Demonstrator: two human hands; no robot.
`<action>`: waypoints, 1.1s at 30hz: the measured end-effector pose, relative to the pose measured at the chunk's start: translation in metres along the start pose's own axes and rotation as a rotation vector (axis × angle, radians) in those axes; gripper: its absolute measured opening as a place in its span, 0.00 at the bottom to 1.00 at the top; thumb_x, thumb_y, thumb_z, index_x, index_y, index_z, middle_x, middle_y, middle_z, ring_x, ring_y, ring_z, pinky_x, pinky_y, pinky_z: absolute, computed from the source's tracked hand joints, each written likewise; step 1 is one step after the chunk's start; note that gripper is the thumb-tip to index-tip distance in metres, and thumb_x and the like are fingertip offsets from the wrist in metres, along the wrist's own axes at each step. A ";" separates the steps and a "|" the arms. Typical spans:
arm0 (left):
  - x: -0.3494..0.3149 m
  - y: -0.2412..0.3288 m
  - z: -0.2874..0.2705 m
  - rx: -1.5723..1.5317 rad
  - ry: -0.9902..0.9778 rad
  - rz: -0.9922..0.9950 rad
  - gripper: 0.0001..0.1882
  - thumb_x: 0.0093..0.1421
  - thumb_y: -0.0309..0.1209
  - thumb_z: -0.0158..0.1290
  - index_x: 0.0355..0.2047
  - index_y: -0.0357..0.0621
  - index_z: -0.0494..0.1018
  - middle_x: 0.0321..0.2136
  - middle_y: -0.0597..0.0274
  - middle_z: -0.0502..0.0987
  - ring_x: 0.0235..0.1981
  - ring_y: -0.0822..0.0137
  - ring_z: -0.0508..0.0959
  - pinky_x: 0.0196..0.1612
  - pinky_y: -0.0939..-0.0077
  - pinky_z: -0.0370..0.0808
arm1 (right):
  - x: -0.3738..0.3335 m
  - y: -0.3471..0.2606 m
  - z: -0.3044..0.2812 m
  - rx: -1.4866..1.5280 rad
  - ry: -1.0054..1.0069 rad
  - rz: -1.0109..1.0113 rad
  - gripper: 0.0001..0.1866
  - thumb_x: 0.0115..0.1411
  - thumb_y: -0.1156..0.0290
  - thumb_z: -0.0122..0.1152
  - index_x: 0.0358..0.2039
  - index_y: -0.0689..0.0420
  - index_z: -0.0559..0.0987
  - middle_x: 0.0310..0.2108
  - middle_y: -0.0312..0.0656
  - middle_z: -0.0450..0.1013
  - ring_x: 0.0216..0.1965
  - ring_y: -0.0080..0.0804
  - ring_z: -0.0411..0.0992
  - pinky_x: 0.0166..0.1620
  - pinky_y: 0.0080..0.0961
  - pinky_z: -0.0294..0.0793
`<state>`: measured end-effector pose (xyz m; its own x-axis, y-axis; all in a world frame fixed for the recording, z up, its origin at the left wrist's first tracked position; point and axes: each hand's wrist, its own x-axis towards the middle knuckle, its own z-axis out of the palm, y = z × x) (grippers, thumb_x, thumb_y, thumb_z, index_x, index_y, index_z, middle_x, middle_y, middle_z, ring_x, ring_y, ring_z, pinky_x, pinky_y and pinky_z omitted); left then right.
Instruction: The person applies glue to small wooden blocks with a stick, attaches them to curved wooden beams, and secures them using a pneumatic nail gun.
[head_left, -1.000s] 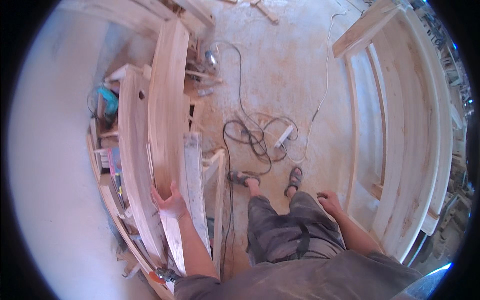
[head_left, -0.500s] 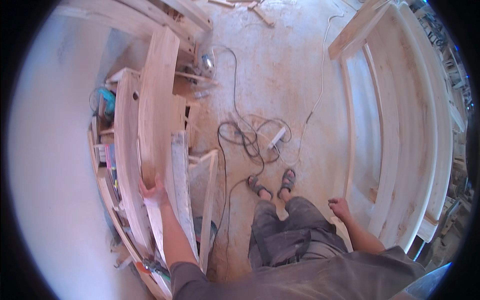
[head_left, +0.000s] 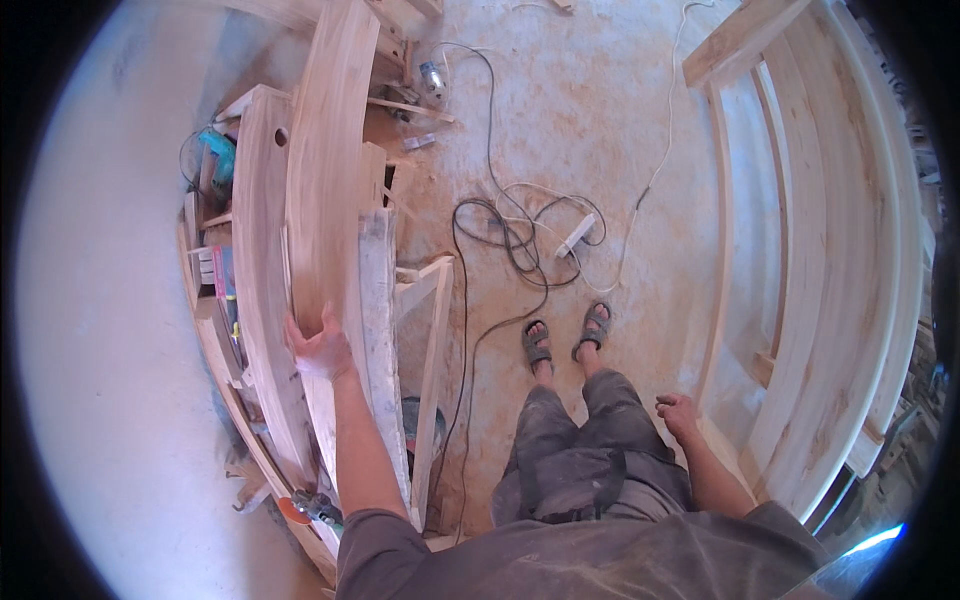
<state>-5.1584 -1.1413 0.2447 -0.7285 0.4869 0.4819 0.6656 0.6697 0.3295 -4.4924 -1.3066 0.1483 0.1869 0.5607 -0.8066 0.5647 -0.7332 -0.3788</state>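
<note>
Left of the person's body in the head view lies a long, broad beam of pale bare wood (head_left: 328, 170), its long axis running from near the body away toward the upper edge. The left hand (head_left: 322, 350) is much the nearer: it holds the beam, thumb over the upper face and fingers at the left edge, spread to a fairly wide grip. Pale wood shows past the wrist too; I cannot tell whether it is the same piece. The right hand (head_left: 679, 412) hangs on the far side of the body, well apart from the beam, its fingers loosely curled; whether anything is inside them I cannot tell.

Just left of the beam runs a pale wooden board with a round hole (head_left: 262, 250); just right, a scuffed, whitish board (head_left: 378, 290). Beyond the holed board, a narrow wooden compartment holds a teal object (head_left: 217, 155), partly hidden, and a pink-sided packet (head_left: 223, 275). Farther off on the floor stands a clear, rounded container (head_left: 433, 82); its contents are too small to tell. Ahead of the feet lies a white power strip (head_left: 577, 236) beside a looped black cable (head_left: 458, 240).
</note>
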 end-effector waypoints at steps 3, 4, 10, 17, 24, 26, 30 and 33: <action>-0.004 0.006 -0.002 -0.009 -0.015 0.006 0.38 0.44 0.43 0.74 0.53 0.33 0.78 0.52 0.42 0.80 0.55 0.44 0.78 0.59 0.53 0.75 | 0.000 0.032 0.013 -0.121 0.049 -0.067 0.20 0.51 0.75 0.63 0.45 0.67 0.85 0.37 0.50 0.84 0.39 0.35 0.82 0.45 0.28 0.80; -0.003 0.009 -0.002 -0.013 -0.011 0.008 0.39 0.44 0.43 0.74 0.53 0.33 0.78 0.52 0.41 0.80 0.55 0.44 0.78 0.59 0.53 0.75 | 0.006 0.037 0.013 -0.153 0.075 -0.104 0.20 0.51 0.75 0.63 0.45 0.66 0.85 0.37 0.50 0.84 0.39 0.36 0.82 0.45 0.29 0.80; -0.004 -0.012 -0.005 -0.047 0.018 0.077 0.40 0.43 0.42 0.73 0.54 0.32 0.76 0.53 0.42 0.79 0.58 0.44 0.76 0.62 0.52 0.73 | 0.010 -0.122 -0.016 -0.328 0.147 -0.297 0.19 0.53 0.73 0.61 0.46 0.62 0.85 0.38 0.52 0.84 0.41 0.38 0.82 0.46 0.31 0.79; 0.006 0.009 -0.009 -0.119 0.022 0.063 0.39 0.43 0.36 0.73 0.55 0.31 0.74 0.55 0.41 0.78 0.59 0.42 0.76 0.62 0.52 0.73 | 0.099 -0.297 -0.023 -0.500 0.131 -0.669 0.18 0.56 0.69 0.61 0.46 0.60 0.85 0.40 0.54 0.83 0.44 0.46 0.82 0.49 0.35 0.78; -0.004 0.004 -0.013 -0.021 -0.045 0.038 0.40 0.49 0.41 0.72 0.59 0.32 0.73 0.56 0.42 0.77 0.58 0.40 0.76 0.61 0.50 0.74 | 0.254 -0.507 0.036 -0.952 -0.203 -0.758 0.15 0.58 0.61 0.59 0.38 0.56 0.86 0.41 0.56 0.81 0.46 0.56 0.79 0.49 0.45 0.77; 0.000 0.000 -0.008 -0.026 -0.051 0.103 0.41 0.53 0.46 0.70 0.60 0.31 0.72 0.56 0.42 0.76 0.58 0.39 0.75 0.61 0.49 0.73 | 0.320 -0.546 0.066 -0.971 -0.247 -0.887 0.14 0.55 0.63 0.58 0.37 0.56 0.86 0.41 0.55 0.81 0.46 0.56 0.78 0.50 0.45 0.77; -0.013 -0.002 -0.013 -0.120 -0.151 -0.148 0.41 0.50 0.32 0.63 0.64 0.26 0.66 0.62 0.42 0.71 0.63 0.44 0.71 0.66 0.51 0.68 | 0.495 -0.640 0.174 -1.448 -0.249 -1.155 0.14 0.50 0.72 0.55 0.36 0.62 0.83 0.43 0.56 0.80 0.51 0.53 0.76 0.56 0.45 0.74; -0.018 -0.024 -0.030 0.059 -0.242 0.022 0.47 0.57 0.44 0.62 0.65 0.16 0.59 0.64 0.33 0.66 0.66 0.41 0.67 0.70 0.50 0.60 | 0.590 -0.709 0.248 -1.501 -0.150 -1.484 0.18 0.52 0.70 0.56 0.42 0.63 0.82 0.45 0.51 0.78 0.55 0.48 0.73 0.60 0.45 0.69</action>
<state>-5.1560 -1.1828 0.2528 -0.7363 0.6171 0.2776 0.6763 0.6855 0.2696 -4.9813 -0.5514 -0.1717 -0.9056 0.2075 -0.3698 0.2645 0.9580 -0.1103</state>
